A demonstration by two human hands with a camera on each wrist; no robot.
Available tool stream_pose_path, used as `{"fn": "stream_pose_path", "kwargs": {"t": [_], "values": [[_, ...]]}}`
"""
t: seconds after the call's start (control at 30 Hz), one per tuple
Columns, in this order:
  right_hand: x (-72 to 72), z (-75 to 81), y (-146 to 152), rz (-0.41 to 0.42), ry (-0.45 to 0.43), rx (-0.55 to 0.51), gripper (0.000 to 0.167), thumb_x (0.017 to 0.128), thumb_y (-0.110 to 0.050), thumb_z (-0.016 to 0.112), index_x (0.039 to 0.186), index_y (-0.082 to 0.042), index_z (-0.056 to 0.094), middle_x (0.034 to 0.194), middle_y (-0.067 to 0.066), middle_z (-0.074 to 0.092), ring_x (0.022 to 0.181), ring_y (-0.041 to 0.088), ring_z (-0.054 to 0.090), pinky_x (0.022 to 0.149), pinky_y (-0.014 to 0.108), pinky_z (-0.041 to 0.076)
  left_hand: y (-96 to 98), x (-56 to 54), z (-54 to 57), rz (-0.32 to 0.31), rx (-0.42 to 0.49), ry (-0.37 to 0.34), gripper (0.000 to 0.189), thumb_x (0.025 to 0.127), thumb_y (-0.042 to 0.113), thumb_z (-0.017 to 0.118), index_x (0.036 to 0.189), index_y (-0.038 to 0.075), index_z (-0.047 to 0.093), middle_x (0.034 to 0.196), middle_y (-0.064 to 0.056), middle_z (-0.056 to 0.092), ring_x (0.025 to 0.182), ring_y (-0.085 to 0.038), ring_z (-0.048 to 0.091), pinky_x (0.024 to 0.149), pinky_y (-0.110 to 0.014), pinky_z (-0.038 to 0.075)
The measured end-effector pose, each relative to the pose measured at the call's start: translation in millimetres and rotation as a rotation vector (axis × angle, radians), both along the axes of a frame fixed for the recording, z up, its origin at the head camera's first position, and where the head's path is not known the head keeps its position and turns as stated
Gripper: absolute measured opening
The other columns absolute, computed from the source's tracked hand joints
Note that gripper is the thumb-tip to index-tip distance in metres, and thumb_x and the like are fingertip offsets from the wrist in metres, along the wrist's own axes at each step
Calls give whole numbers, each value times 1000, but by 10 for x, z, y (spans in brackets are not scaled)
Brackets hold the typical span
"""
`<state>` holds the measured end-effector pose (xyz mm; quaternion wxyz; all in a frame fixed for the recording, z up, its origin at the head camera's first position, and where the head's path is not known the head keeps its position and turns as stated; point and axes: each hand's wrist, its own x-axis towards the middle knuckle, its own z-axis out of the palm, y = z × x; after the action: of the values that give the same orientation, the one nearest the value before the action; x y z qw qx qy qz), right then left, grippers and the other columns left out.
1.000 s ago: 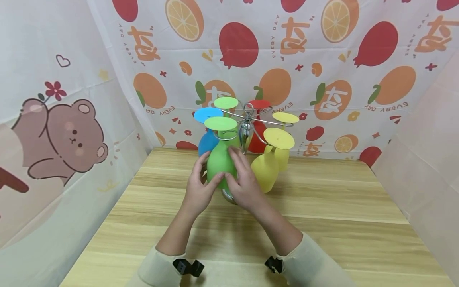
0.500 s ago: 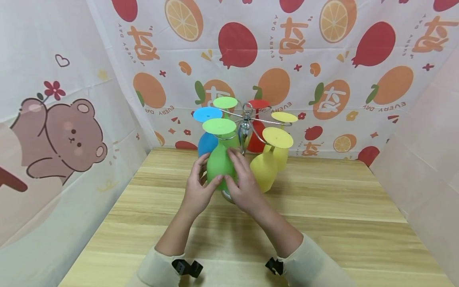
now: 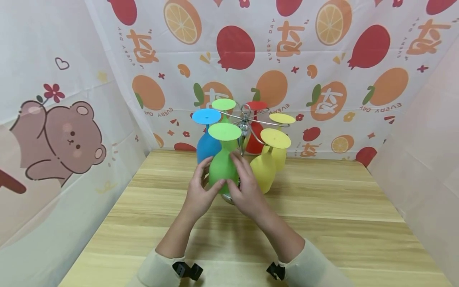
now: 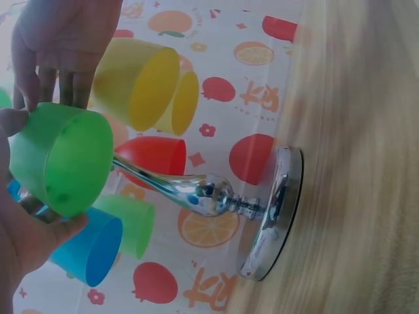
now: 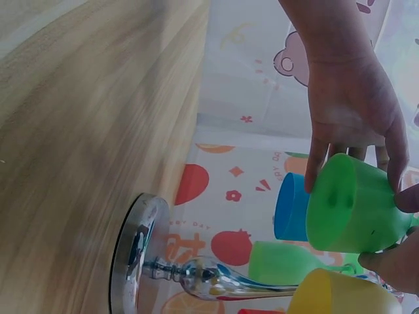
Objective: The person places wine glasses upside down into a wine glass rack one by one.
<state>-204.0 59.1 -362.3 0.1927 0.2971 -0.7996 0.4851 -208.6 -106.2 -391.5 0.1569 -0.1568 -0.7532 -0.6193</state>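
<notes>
Upside down, a green plastic goblet is gripped from both sides at the front of a chrome hanging rack. My left hand curls round the bowl's left side, and my right hand round its right, thumbs meeting in front. The goblet's round foot overlaps the front-left part of the rack and hides the wire there. In the left wrist view the green bowl shows its open mouth, above the table and apart from the chrome base.
Other goblets hang upside down round the rack: blue at left, another green foot behind, red at the back, yellow at right close beside my right fingers. The wooden table meets fruit-printed cloth behind.
The green goblet in my hands has shifted slightly right and down; the wire loop seen under its foot earlier is now covered. The head view has also tilted a little.
</notes>
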Motion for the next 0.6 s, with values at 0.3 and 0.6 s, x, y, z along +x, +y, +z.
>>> {"fn": "stream_pose_path", "kwargs": {"t": [0.3, 0.6], "values": [[6, -42, 21, 11, -19, -14, 65, 92, 0, 56, 153, -9, 33, 159, 3, 29, 143, 20, 34, 108, 41, 42, 5, -7, -42, -9, -19, 9, 69, 90, 22, 73, 147, 21, 36, 140, -6, 49, 129, -27, 49, 110, -54, 39], [-9, -73, 15, -2, -21, -11, 66, 92, -2, 57, 153, -12, 34, 159, 2, 29, 142, 20, 36, 107, 42, 44, 1, -23, -79, -6, -32, 5, 71, 89, 23, 74, 147, 22, 35, 142, -6, 49, 129, -28, 49, 110, -54, 39]]}}
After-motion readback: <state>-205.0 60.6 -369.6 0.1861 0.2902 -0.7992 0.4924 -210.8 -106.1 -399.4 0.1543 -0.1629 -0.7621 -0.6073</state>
